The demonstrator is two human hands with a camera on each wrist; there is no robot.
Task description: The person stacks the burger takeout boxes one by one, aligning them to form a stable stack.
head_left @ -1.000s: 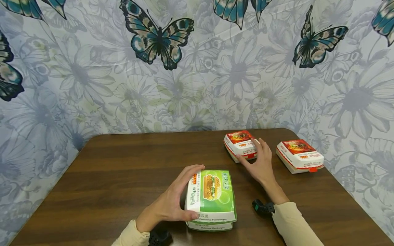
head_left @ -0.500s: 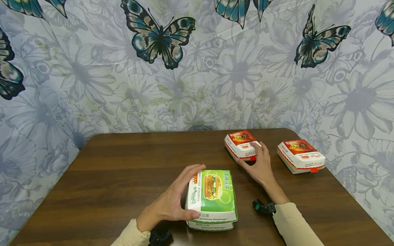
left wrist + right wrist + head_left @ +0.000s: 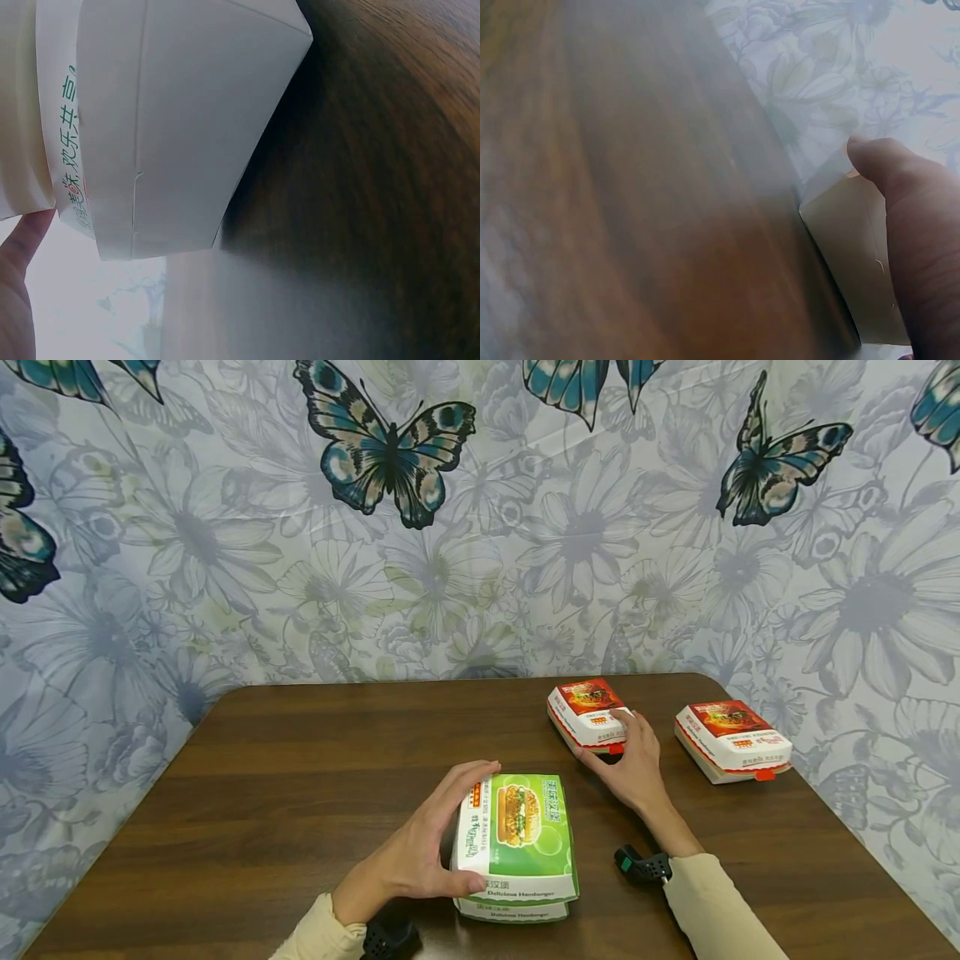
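Two green-and-white hamburger boxes are stacked near the table's front. My left hand grips the upper green hamburger box, thumb on its front side and fingers at the back left. The lower green hamburger box shows as a narrow strip beneath. In the left wrist view, a finger touches the upper box, and the lower box's white side faces the camera. Farther back, my right hand holds a red-and-white hamburger box across its near end. The right wrist view has the thumb against this box's side.
A second red-and-white hamburger box sits at the table's right edge, to the right of my right hand. The brown wooden table extends to the left. Behind it hangs a butterfly-patterned cloth.
My right fingers have closed in on the near end of the red hamburger box. The left hand and the green stack have stayed in place.
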